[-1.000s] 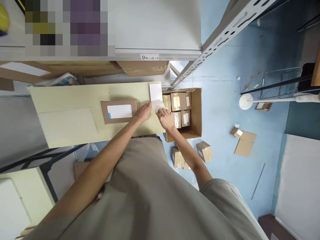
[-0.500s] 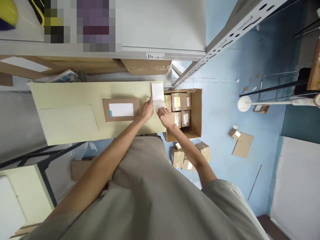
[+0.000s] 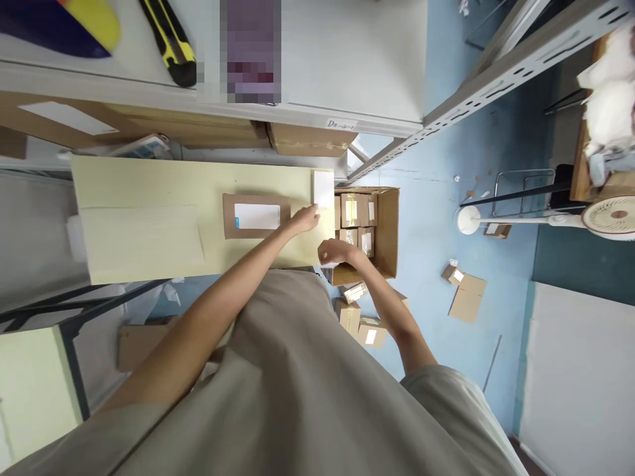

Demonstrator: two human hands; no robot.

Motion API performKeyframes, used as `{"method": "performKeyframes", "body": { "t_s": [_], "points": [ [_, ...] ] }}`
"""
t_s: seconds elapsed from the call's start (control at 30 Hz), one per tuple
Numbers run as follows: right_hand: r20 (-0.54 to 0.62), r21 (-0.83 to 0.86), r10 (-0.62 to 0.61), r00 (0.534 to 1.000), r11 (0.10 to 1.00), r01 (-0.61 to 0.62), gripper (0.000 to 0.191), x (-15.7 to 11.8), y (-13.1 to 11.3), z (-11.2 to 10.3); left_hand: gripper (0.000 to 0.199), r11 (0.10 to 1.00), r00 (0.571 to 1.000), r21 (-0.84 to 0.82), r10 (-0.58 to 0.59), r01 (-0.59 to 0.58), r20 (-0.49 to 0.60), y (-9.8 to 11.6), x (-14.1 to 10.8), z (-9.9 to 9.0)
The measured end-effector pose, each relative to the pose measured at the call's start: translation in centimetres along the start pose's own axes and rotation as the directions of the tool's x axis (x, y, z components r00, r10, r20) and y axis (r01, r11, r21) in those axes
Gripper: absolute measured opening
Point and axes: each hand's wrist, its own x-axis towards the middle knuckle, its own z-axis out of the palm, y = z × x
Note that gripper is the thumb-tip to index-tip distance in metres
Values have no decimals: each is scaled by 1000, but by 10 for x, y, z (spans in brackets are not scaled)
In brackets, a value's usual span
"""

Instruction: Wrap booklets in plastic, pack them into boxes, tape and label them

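A stack of white paper labels [image 3: 324, 188] lies at the right end of the pale yellow tabletop [image 3: 149, 182]. My left hand [image 3: 306, 218] is closed in a pinch at the near edge of these labels. Closer to my body, my right hand [image 3: 336, 251] is curled shut over the table's right edge. A white slip of paper [image 3: 329, 265] shows just below its fingers. To the left of my left hand lies a flat brown cardboard box [image 3: 229, 218] with a white label [image 3: 258, 216] on top.
An open carton [image 3: 391, 231] holding several small boxes stands against the table's right end. More boxes [image 3: 372, 334] are on the blue floor. A grey shelf [image 3: 347, 59] with a utility knife [image 3: 171, 43] spans the far side. A white fan [image 3: 612, 217] stands at right.
My right hand has drawn away from the white labels toward my body, a white slip under its fingers. My left hand has shifted slightly right to the labels' near edge. The view has turned.
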Motion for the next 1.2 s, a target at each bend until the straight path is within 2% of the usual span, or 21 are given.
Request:
{"method": "performKeyframes", "body": {
  "t_s": [0.03, 0.07, 0.13, 0.17, 0.23, 0.3, 0.4, 0.47, 0.57, 0.73, 0.93, 1.1, 1.13, 1.2],
  "points": [
    [-110, 90, -47, 993, 994, 57, 12, -2, -6, -6, 41, 996, 999, -86, 31, -28, 40, -3, -15, -8],
    [-256, 179, -78, 964, 976, 126, 4, -4, -13, -13, 49, 978, 995, -203, 61, -44, 78, -8, -32, -17],
    [-527, 314, -65, 847, 912, 265, 16, -3, -27, -26, 65, 880, 985, -475, 93, -13, 145, -22, -72, -41],
    [-612, 363, -37, 790, 875, 321, 24, -2, -34, -32, 69, 813, 989, -582, 80, 9, 128, -30, -92, -55],
    [-688, 420, 12, 726, 822, 384, 36, 3, -51, -40, 70, 689, 994, -725, 59, 27, 92, -46, -131, -84],
    [-709, 436, 22, 705, 800, 413, 40, 8, -70, -46, 68, 635, 998, -772, 43, 15, 55, -61, -163, -112],
    [-716, 420, -4, 698, 797, 435, 36, 15, -105, -49, 62, 688, 999, -725, 32, -28, -8, -80, -198, -145],
    [-714, 406, -17, 700, 804, 434, 34, 19, -128, -48, 59, 730, 998, -680, 50, -63, -40, -91, -215, -161],
    [-711, 389, -24, 703, 820, 421, 35, 30, -159, -45, 58, 743, 995, -662, 87, -101, -54, -108, -232, -179],
    [-711, 382, -1, 703, 839, 387, 40, 47, -199, -35, 50, 720, 990, -681, 120, -135, -69, -138, -248, -199],
    [-725, 330, 8, 689, 881, 338, 44, 62, -231, -25, 43, 704, 982, -687, 165, -183, -93, -164, -259, -217],
    [-795, 160, 4, 607, 966, 203, 36, 73, -265, -1, 43, 702, 971, -673, 202, -233, -126, -180, -267, -225],
    [-792, 130, -19, 610, 971, 200, 34, 74, -275, 8, 43, 705, 969, -666, 205, -243, -136, -183, -268, -226],
    [-739, 111, -81, 669, 965, 239, 33, 74, -298, 28, 42, 717, 966, -648, 212, -257, -148, -189, -271, -227]
  ]
}}
